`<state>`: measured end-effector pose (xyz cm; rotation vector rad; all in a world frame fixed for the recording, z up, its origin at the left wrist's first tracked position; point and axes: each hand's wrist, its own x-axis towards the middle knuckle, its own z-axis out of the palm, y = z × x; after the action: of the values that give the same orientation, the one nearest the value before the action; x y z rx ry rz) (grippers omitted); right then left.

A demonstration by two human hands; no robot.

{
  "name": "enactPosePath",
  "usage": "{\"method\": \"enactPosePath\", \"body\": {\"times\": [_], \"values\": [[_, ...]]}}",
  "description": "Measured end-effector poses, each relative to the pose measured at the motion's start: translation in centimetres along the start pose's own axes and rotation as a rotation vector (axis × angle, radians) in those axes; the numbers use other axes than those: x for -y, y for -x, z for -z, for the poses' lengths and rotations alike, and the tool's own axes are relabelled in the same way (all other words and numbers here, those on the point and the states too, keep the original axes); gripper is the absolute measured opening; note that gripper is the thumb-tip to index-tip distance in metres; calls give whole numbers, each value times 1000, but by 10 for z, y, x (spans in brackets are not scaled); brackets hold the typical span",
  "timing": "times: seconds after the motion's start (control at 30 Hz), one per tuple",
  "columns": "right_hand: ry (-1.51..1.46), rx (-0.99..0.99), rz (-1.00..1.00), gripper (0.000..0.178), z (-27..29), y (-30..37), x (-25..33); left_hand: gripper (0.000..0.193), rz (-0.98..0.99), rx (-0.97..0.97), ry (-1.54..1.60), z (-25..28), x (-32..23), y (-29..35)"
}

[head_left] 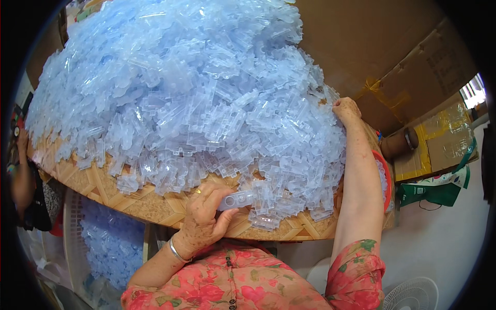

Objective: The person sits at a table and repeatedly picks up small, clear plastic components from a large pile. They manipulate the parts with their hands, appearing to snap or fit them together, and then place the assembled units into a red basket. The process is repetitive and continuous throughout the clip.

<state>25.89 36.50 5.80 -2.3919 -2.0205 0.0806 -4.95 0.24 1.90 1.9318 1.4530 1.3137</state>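
A large heap of thin, clear bluish plastic pieces (pixel 206 103) covers most of the table. Near the table's front edge, my left hand (pixel 203 212) is closed on one flat clear plastic piece (pixel 238 199), which has rounded shapes at its end. The piece sticks out to the right, between thumb and fingers. My right hand (pixel 347 109) reaches far out to the heap's right edge. Its fingers are curled together there, and what they grip, if anything, is hidden.
The wood-patterned table (pixel 101 188) has a curved front edge. A red-rimmed basket (pixel 381 178) sits by my right forearm. Cardboard (pixel 372 46) stands behind. Below left is a white bin (pixel 72 243) of similar pieces. Another person's arm (pixel 22 178) shows far left; a fan (pixel 412 294) stands lower right.
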Motion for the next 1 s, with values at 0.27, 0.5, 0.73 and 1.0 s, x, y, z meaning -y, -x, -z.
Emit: {"method": "enactPosePath", "body": {"times": [0.27, 0.5, 0.73, 1.0], "values": [[-680, -236, 455, 18, 12, 3, -23, 34, -58, -53, -47, -5, 8, 2], [-948, 143, 883, 18, 42, 265, 66, 32, -28, -119, -91, 3, 2, 18], [-916, 284, 972, 25, -6, 338, 86, 35, -43, -82, -134, 15, 7, 32], [-669, 85, 1081, 24, -10, 334, 90, 40, -63, -108, -138, 15, 10, 39]]}}
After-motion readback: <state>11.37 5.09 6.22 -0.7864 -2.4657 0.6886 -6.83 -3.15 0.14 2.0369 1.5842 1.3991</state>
